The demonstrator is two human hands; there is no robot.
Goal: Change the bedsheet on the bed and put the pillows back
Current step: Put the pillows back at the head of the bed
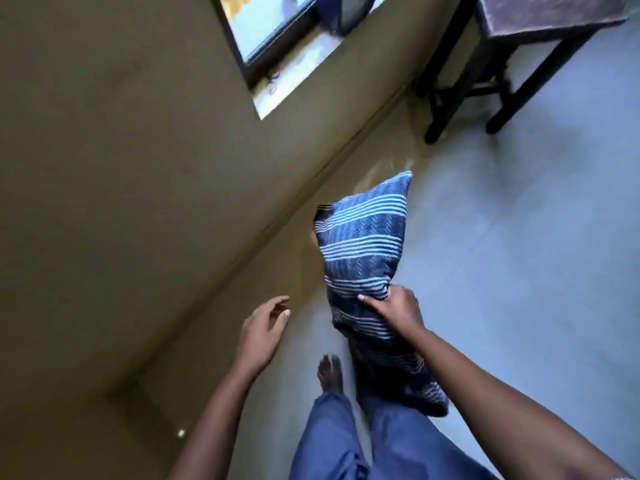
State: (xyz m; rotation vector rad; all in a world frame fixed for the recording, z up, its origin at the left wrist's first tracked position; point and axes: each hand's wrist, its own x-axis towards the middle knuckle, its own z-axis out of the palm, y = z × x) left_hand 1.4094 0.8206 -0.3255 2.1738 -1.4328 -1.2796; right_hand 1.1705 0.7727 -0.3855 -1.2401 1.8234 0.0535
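Daylight coming in thru the window (273, 26) at top centre, cool & fairly soft, laying a pale bluish sheen across the floor (519, 237) on the right, w/ a streaky glare patch mid-frame just above the pillow (363, 244). Left side's much dimmer, the wall (121, 150) gone murky olive & darkest toward the bottom-left corner, apart from one tiny bright speck down there. Whole pic's a bit soft w/ smear, table (554, 12) legs upper right blurred over a faint shadow, pillow stripes the crispest bit, & wide-angle distortion slants straight lines near the edges.
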